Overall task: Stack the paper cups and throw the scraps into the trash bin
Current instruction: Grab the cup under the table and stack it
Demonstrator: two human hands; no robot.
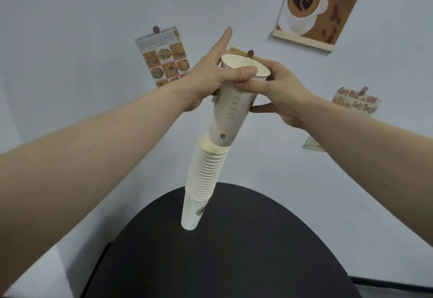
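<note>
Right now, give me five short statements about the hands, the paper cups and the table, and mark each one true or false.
1. Both hands, left hand and right hand, hold the top white paper cup. True.
2. That cup is fully seated in the tall stack of nested white paper cups. False: most of it sticks out above the stack.
3. The stack stands on the round dark table. True.
4. The left index finger curls around the cup. False: it points straight out.
5. A red plastic lid covers the top cup. False: its mouth is open.
</note>
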